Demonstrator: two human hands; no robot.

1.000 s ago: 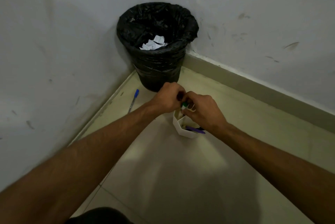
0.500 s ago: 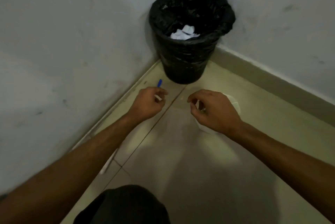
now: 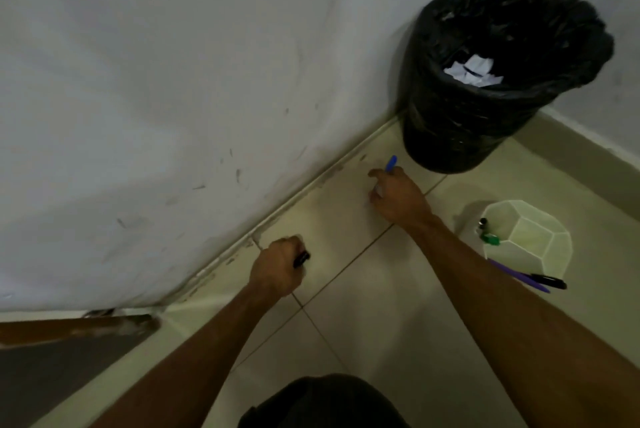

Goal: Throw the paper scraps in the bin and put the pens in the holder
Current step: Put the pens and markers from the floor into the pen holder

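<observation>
1. Head view, the only one. The left hand (image 3: 277,268) was fisted round a black pen (image 3: 302,259), low over the tiled floor (image 3: 381,323) and close to the wall (image 3: 173,81). Only the pen's dark end showed, poking out of the fist to the right and slightly away from the person.
2. The right hand (image 3: 398,199) lay farther out, its fingers curled down on a blue pen (image 3: 391,163) in a narrow pinch on the pale barrel. The pen's long axis ran nearly parallel to the wall's foot, with the blue cap pointing toward the bin (image 3: 450,136) and ending near it.
3. The bin stood in the corner, black-lined, with paper scraps (image 3: 472,70) inside.
4. The holder (image 3: 540,219), white and faceted, sat on the floor right of the right forearm. A purple pen (image 3: 512,271) and a black-capped pen (image 3: 552,282) stuck out at its near side, pointing right. A green-capped pen (image 3: 488,237) showed at its left edge.
</observation>
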